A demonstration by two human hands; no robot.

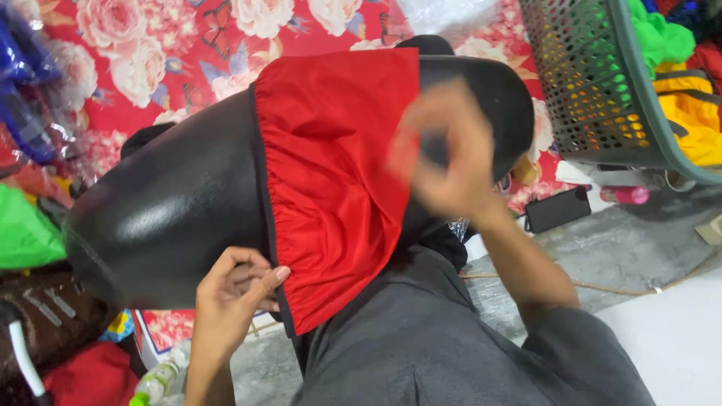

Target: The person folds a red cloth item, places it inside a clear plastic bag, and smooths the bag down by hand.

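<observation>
Head view: a person seated on the floor works a red cover (331, 173) over a long, glossy black bag (173, 210) that lies across the lap. The bag's long axis runs from lower left to upper right, its rounded far end (504, 98) pointing toward a green basket (602, 98) filled with bright cloth. The cover wraps the bag's middle like a sleeve, its gathered black-trimmed hem facing the lower-left end.

The left hand (237, 289) sits at the cover's lower hem, fingers curled and pinching the trim at the edge where cloth meets bag. The right hand (447, 150) is raised over the cover's far edge, near the bag's upper end; it is blurred with motion, fingers bent as if hooked on the fabric, but whether it holds the cloth or only brushes it cannot be told. The left hand is the nearer one to the uncovered lower-left stretch of bag, which lies up and left of its grip along the long axis.

Around them: a red floral sheet (150, 60), a phone (558, 209) and a pink bottle (624, 195) on the grey floor, green plastic (22, 233) at the left edge.
</observation>
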